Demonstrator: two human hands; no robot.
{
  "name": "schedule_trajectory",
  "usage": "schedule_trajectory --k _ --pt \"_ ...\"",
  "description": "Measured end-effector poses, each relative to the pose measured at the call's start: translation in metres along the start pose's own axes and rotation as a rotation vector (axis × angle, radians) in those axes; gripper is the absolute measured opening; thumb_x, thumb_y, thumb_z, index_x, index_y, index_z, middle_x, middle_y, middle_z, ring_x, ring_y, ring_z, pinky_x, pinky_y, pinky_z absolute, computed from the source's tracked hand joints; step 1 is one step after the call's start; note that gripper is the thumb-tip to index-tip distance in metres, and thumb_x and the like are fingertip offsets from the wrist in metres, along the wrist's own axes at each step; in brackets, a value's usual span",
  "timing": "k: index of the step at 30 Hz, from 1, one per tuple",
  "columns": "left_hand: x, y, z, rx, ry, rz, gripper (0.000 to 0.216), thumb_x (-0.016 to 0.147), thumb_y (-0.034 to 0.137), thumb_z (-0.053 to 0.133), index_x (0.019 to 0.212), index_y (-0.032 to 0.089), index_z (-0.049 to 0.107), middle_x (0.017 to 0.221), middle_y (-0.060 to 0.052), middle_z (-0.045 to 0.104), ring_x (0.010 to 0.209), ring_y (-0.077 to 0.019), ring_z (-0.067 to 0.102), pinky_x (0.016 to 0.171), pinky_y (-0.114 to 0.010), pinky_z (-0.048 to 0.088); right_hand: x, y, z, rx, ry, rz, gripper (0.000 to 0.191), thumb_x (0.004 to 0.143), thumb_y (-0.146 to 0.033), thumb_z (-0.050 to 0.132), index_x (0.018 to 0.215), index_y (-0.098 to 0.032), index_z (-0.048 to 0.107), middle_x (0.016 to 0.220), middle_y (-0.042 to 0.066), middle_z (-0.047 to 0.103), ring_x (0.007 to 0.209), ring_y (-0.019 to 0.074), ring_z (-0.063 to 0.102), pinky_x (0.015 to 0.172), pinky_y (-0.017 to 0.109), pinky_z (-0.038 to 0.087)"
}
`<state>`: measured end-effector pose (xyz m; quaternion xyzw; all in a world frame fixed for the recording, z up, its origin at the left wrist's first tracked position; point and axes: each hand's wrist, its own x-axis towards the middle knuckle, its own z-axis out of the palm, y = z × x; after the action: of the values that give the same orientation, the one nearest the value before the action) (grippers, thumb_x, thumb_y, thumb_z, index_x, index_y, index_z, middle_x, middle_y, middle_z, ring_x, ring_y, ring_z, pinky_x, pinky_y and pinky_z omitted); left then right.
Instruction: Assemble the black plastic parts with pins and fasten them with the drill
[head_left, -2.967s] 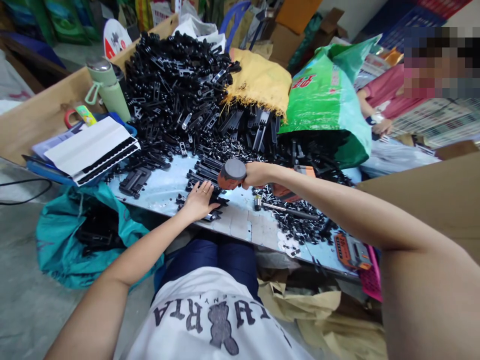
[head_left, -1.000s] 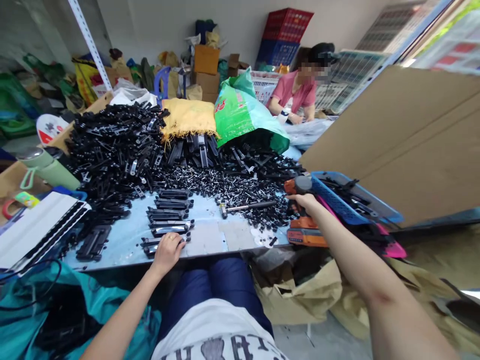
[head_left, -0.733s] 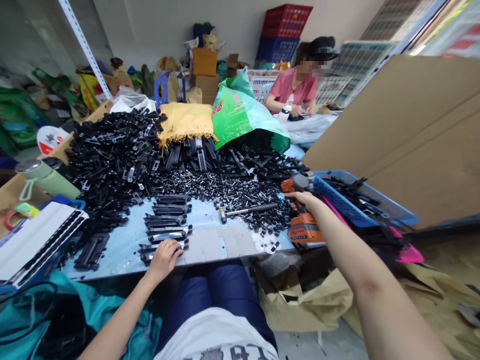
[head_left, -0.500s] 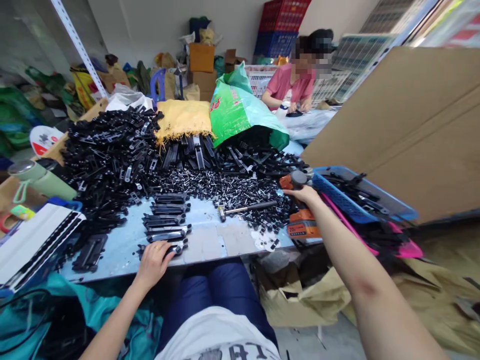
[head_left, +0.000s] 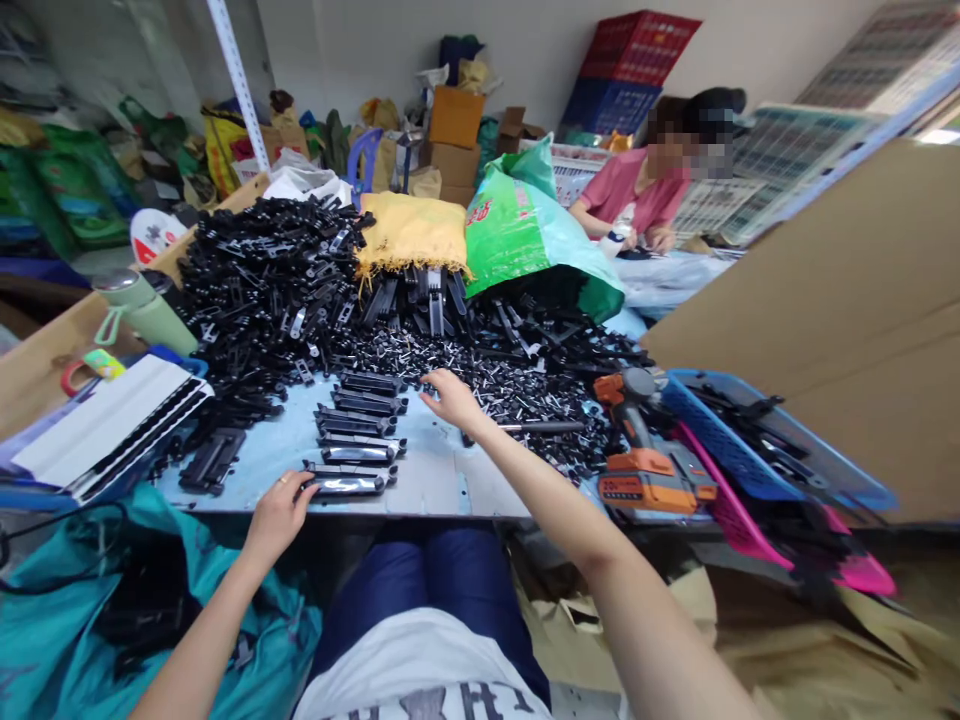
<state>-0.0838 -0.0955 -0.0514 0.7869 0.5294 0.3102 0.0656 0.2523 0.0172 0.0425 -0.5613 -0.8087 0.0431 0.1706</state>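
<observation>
My left hand [head_left: 279, 512] is at the table's front edge, thumb and fingers closed on the left end of the nearest long black plastic part [head_left: 349, 486]. Several similar black parts [head_left: 367, 402] lie in a column beyond it. My right hand [head_left: 454, 400] hovers at the near side of a heap of small pins and black bits [head_left: 525, 390], its fingers apart and seemingly with nothing in them. Under my right forearm lies a hammer [head_left: 551, 427], its head mostly hidden. An orange and grey cordless drill [head_left: 637, 455] rests to the right, untouched.
A big heap of black parts [head_left: 262, 280] covers the back left. Behind the pins lie a yellow sack [head_left: 412, 232] and a green bag [head_left: 525, 235]. A blue basket [head_left: 780, 440] stands right, beside cardboard [head_left: 840, 300]. A co-worker [head_left: 637, 195] sits beyond.
My right hand has let go of the drill and moved left to the pins. My left hand has shifted to the left end of the nearest part. The view has swung left.
</observation>
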Motion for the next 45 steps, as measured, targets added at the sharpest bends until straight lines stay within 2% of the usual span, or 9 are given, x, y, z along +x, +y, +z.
schedule_trajectory --k 7,13,20,24,27,31,35,40,45 --pt "-0.033 0.024 -0.019 -0.028 0.137 -0.079 0.029 0.088 0.030 0.047 0.112 0.017 0.056 0.101 -0.011 0.065 0.097 -0.0241 0.059 0.088 -0.039 0.047 0.081 -0.068 0.053 -0.142 -0.311 -0.141 0.030 0.082 -0.019 0.051 0.112 -0.014 0.055 0.110 0.012 0.055 0.105 0.0222 0.051 0.087 0.030 0.043" --pt "-0.061 0.045 -0.020 -0.344 0.117 -0.358 0.024 0.088 0.030 0.047 0.106 0.019 0.059 0.094 -0.007 0.063 0.087 -0.0180 0.060 0.079 -0.032 0.049 0.108 -0.071 0.066 -0.206 -0.419 -0.154 0.040 0.071 -0.010 0.057 0.111 -0.012 0.055 0.108 0.015 0.056 0.101 0.0249 0.054 0.084 0.032 0.044" --pt "-0.060 0.076 0.005 -0.894 -0.140 -0.806 0.032 0.082 0.047 0.051 0.082 0.017 0.062 0.075 -0.004 0.063 0.068 -0.0146 0.061 0.066 -0.027 0.048 0.123 -0.057 0.046 -0.152 -0.519 -0.176 0.033 0.068 -0.018 0.065 0.101 -0.013 0.062 0.100 0.009 0.064 0.092 0.0199 0.059 0.082 0.027 0.045" --pt "-0.054 0.092 0.016 -1.245 -0.170 -1.188 0.047 0.073 0.057 0.059 0.095 0.016 0.057 0.079 -0.005 0.062 0.062 -0.0131 0.060 0.058 -0.025 0.047 0.119 -0.052 0.044 0.063 -0.637 -0.048 0.076 0.060 -0.043 0.075 0.125 -0.013 0.049 0.119 0.012 0.058 0.103 0.0220 0.057 0.090 0.030 0.045" --pt "-0.044 0.103 0.022 -1.445 0.007 -1.432 0.057 0.068 0.058 0.064 0.108 0.019 0.050 0.105 -0.011 0.059 0.079 -0.0185 0.064 0.065 -0.030 0.051 0.103 -0.059 0.059 0.294 -0.674 0.066 0.100 0.059 -0.051 0.074 0.141 -0.016 0.029 0.135 0.014 0.045 0.120 0.0258 0.047 0.102 0.036 0.037" --pt "-0.033 0.116 0.030 -1.651 0.352 -1.382 0.045 0.069 0.049 0.069 0.100 0.019 0.055 0.118 -0.012 0.057 0.107 -0.0245 0.058 0.084 -0.036 0.050 0.066 -0.074 0.076 0.490 -0.603 0.013 0.112 0.059 -0.050 0.074 0.146 -0.019 0.011 0.146 0.012 0.029 0.132 0.0264 0.032 0.111 0.039 0.024" --pt "-0.031 0.127 0.034 -1.713 0.567 -1.360 0.040 0.071 0.043 0.068 0.104 0.023 0.060 0.115 -0.007 0.062 0.105 -0.0244 0.060 0.093 -0.039 0.048 0.027 -0.089 0.076 0.574 -0.666 -0.027 0.111 0.061 -0.054 0.072 0.146 -0.017 0.012 0.147 0.014 0.026 0.135 0.0269 0.027 0.111 0.040 0.022" --pt "-0.045 0.136 0.031 -1.747 0.655 -1.231 0.053 0.066 0.038 0.074 0.114 0.024 0.058 0.115 -0.004 0.064 0.111 -0.0244 0.057 0.099 -0.040 0.045 -0.002 -0.099 0.072 0.605 -0.715 -0.235 0.100 0.059 -0.054 0.074 0.142 -0.021 0.029 0.143 0.011 0.036 0.131 0.0275 0.034 0.110 0.042 0.023" --pt "-0.067 0.135 0.035 -1.676 0.642 -1.141 0.052 0.066 0.038 0.075 0.114 0.026 0.059 0.114 -0.002 0.064 0.117 -0.0233 0.053 0.106 -0.037 0.038 -0.019 -0.111 0.068 0.741 -0.686 -0.320 0.096 0.061 -0.051 0.074 0.141 -0.021 0.030 0.145 0.011 0.032 0.134 0.0254 0.030 0.112 0.039 0.021"
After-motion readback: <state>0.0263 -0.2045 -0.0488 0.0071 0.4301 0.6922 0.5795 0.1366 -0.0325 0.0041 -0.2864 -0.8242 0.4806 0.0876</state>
